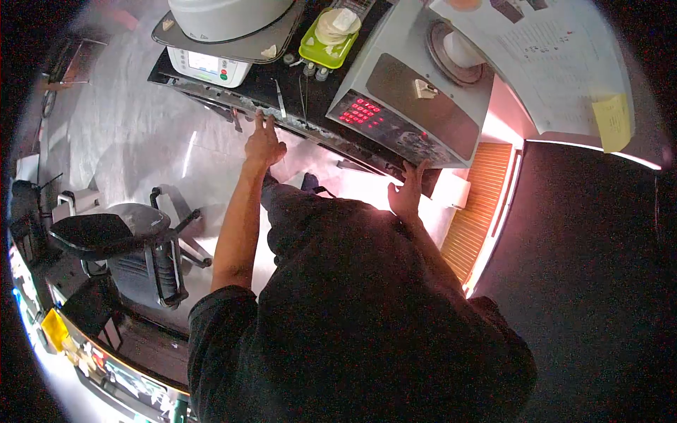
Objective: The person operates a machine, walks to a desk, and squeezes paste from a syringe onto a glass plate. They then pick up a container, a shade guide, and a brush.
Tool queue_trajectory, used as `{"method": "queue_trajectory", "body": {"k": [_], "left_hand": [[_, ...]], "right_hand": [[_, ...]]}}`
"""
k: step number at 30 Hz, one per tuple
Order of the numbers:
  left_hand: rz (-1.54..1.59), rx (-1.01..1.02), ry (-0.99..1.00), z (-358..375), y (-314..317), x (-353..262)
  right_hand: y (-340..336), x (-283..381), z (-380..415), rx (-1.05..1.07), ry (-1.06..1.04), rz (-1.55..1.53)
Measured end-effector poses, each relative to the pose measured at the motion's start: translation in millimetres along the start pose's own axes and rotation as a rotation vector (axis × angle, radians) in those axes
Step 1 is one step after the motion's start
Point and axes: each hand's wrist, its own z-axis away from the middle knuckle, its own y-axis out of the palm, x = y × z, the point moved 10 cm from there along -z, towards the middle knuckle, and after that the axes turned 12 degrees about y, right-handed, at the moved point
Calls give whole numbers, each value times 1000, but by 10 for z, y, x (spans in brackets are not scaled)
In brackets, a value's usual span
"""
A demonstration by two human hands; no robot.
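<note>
My left hand (264,146) rests its outstretched fingertips on the front edge of the black bench (261,88). Just beyond them lies a pair of metal tweezers (279,97), with a thin dark tool beside it. My right hand (407,192) has its fingers apart, the tips at the lower front corner of a grey machine (395,81) with red lit digits. A small whitish piece (425,89) sits on that machine's dark top panel. Neither hand holds anything that I can see.
A white device with a screen (204,67) stands at the back left. Near it, a green tray (308,53) carries pale round pieces. Printed sheets (557,70) with a yellow note (612,123) hang at right. An office chair (144,247) stands behind on the left.
</note>
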Motion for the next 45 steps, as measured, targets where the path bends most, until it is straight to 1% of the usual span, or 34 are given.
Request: {"method": "queue_trajectory", "body": {"k": [1, 4, 7, 10, 12, 13, 16, 17, 19, 20, 22, 23, 26, 27, 28, 29, 30, 33, 34, 36, 37, 40, 44, 45], "left_hand": [[-10, -1, 1, 0, -1, 10], [-27, 12, 0, -7, -29, -40], [-23, 32, -17, 6, -36, -40], [-32, 19, 3, -23, 24, -8], [-48, 18, 17, -19, 20, -11], [-47, 43, -5, -4, 0, -32], [-54, -5, 55, -13, -30, -63], [-68, 49, 24, -2, -20, -67], [-78, 16, 50, 0, -27, -65], [-84, 1, 63, -6, -21, -45], [-94, 34, 88, 6, -42, -99], [-101, 45, 102, -2, -19, -82], [-126, 99, 128, -22, 15, -51], [-145, 107, 142, -31, 4, -82], [-163, 116, 155, -33, -9, -109], [-168, 145, 134, -27, -8, -92], [-175, 144, 155, -29, 12, -91], [-214, 151, 197, -65, 46, -55], [-191, 199, 149, -61, 31, -85], [-209, 189, 187, -64, 4, -161], [-221, 229, 153, -56, 18, -165], [-245, 273, 116, -56, 26, -209], [-236, 262, 146, -60, 50, -234], [-266, 314, 91, -70, 81, -204]], "right_hand": [[23, 8, -12, 19, 16, -13], [-11, 125, -1, -76, -117, 43], [62, 23, -16, 7, -8, -2], [-23, 130, 26, -84, -99, 60], [8, 41, 25, -28, -12, 20], [32, 5, 25, -3, 32, -3], [-91, 41, 45, -21, 92, -150], [-131, 7, 60, -37, 126, -189], [-223, -126, 107, -67, 195, -265], [-216, -202, 121, -75, 192, -251], [-204, -395, 140, -88, 188, -219], [-251, -442, 134, -137, 148, -140], [0, -1004, 145, -104, 320, -116], [26, -1072, 77, -71, 362, -86], [-30, -1040, 29, -117, 303, -86], [-23, -1065, -23, -114, 305, -154], [-27, -1077, -48, -109, 307, -221], [-41, -1046, -140, -118, 376, -163], [-16, -1054, -160, -145, 316, -138], [-47, -997, -225, -201, 194, -85], [-152, -908, -189, -293, 123, -107], [-138, -972, -190, -209, 211, -201], [-205, -954, -198, -216, 243, -290], [-222, -945, -202, -222, 236, -295]]}}
